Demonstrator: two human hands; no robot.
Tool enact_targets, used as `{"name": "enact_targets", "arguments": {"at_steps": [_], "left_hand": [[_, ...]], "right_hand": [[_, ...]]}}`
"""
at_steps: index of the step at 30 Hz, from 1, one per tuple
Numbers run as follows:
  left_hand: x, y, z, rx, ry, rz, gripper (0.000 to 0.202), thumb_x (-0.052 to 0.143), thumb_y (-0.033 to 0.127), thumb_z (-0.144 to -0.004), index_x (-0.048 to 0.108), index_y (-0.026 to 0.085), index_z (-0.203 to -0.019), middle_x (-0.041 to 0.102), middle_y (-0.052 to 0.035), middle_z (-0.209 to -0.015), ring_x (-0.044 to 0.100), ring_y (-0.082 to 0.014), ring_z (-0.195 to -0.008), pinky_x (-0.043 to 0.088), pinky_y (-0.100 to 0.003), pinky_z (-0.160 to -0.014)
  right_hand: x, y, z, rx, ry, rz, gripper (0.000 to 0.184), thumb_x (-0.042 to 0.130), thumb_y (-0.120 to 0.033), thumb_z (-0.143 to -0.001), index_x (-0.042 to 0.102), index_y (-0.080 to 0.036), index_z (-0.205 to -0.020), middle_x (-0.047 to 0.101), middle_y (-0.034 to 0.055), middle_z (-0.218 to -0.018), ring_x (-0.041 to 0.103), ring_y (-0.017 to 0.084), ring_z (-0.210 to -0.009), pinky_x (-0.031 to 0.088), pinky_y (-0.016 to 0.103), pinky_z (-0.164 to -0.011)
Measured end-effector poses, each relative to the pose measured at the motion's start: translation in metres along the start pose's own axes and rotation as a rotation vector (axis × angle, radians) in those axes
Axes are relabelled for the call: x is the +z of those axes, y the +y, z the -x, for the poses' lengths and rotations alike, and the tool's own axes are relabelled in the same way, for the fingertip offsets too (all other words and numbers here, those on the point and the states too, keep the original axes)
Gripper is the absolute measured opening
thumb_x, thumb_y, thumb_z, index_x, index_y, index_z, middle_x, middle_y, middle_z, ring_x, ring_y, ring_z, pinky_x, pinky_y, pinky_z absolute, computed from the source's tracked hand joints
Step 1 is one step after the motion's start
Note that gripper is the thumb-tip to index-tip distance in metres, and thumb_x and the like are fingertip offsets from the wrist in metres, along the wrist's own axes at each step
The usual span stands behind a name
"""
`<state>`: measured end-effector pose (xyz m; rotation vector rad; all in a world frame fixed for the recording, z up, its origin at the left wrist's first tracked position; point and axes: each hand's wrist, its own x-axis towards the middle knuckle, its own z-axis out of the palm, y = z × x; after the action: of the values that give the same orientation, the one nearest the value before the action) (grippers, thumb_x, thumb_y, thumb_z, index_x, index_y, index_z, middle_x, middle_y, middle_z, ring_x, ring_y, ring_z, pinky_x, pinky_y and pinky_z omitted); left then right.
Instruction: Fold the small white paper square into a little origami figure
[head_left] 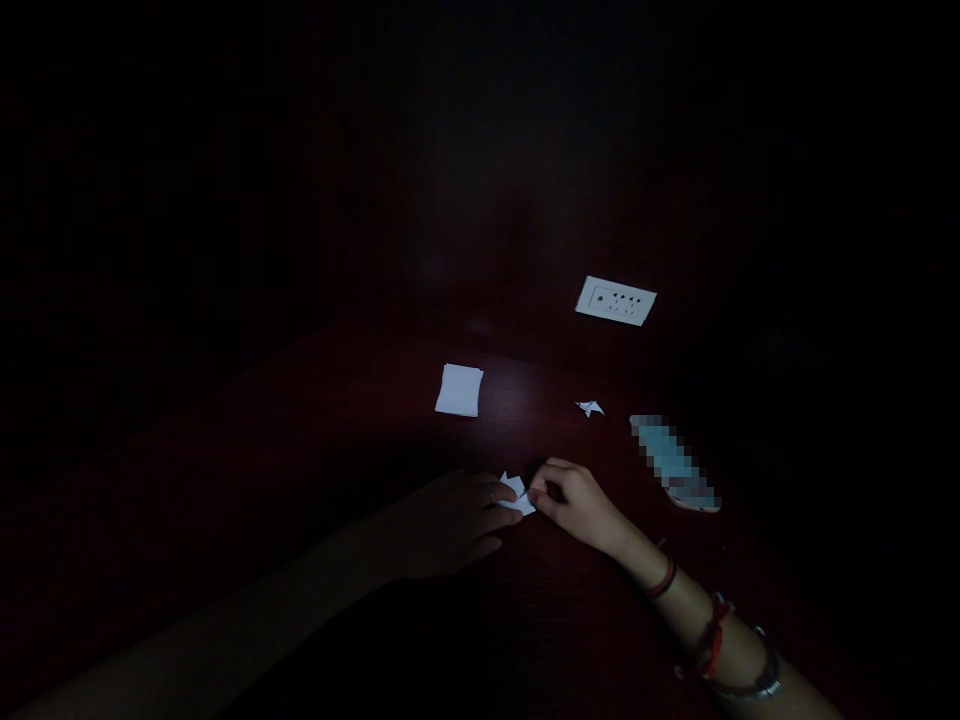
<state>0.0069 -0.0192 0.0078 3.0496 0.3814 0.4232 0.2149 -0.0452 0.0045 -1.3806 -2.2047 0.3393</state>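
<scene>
A small piece of folded white paper (526, 506) lies on the dark red table, partly covered by my fingers. My left hand (448, 525), with a ring on one finger, rests flat over its left side, fingers stretched out and spread. At the right edge of the paper, my right hand (583, 506) has its thumb and index finger pinched together on it. Bracelets circle my right wrist and forearm. A stack of white paper squares (459, 390) sits farther back. Beyond my right hand is a small folded white paper figure (591, 408) with pointed ends.
A phone (675, 465), its screen blurred out, lies to the right of my right hand. At the back, a white socket panel (616, 301) is set above the table (390, 400). The surroundings are very dark.
</scene>
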Motion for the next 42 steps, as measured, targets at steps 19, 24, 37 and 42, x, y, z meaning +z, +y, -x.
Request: {"name": "enact_targets", "arguments": {"at_steps": [19, 24, 37, 42], "left_hand": [[-0.0022, 0.003, -0.0025, -0.021, -0.041, -0.02, 0.035, 0.037, 0.026, -0.084, 0.037, 0.024, -0.119, 0.037, -0.0011, -0.125, 0.034, -0.0218, -0.11, 0.029, -0.035, -0.086], [-0.0004, 0.0019, -0.0021, -0.012, -0.032, -0.018, 0.035, 0.037, 0.027, -0.084, 0.037, 0.025, -0.119, 0.039, 0.0004, -0.124, 0.037, -0.0215, -0.107, 0.029, -0.035, -0.085], [0.0001, 0.0021, -0.0032, -0.017, -0.006, -0.025, 0.037, 0.038, 0.026, -0.083, 0.037, 0.025, -0.12, 0.039, -0.0016, -0.124, 0.039, -0.0219, -0.105, 0.03, -0.036, -0.084], [-0.0009, 0.0024, -0.0043, -0.006, -0.007, -0.008, 0.035, 0.038, 0.027, -0.083, 0.039, 0.024, -0.118, 0.041, -0.0029, -0.123, 0.039, -0.0217, -0.105, 0.03, -0.036, -0.084]], "right_hand": [[0.001, 0.0009, -0.0052, 0.149, 0.014, -0.04, 0.007, 0.051, -0.013, -0.065, 0.051, -0.015, -0.059, 0.05, -0.002, -0.063, 0.047, 0.009, -0.06, 0.035, 0.019, -0.057], [0.0011, 0.0018, -0.0054, 0.189, 0.013, -0.05, 0.007, 0.052, -0.014, -0.065, 0.052, -0.015, -0.058, 0.051, -0.0019, -0.062, 0.047, 0.009, -0.059, 0.035, 0.019, -0.057], [-0.0002, 0.0025, -0.0078, 0.277, 0.006, -0.052, 0.006, 0.052, -0.017, -0.064, 0.056, -0.016, -0.059, 0.054, -0.0017, -0.063, 0.049, 0.01, -0.06, 0.036, 0.02, -0.057], [0.0006, 0.0044, -0.0076, 0.283, -0.001, -0.063, 0.006, 0.053, -0.016, -0.063, 0.055, -0.016, -0.058, 0.054, -0.0023, -0.061, 0.049, 0.009, -0.058, 0.035, 0.019, -0.055]]}}
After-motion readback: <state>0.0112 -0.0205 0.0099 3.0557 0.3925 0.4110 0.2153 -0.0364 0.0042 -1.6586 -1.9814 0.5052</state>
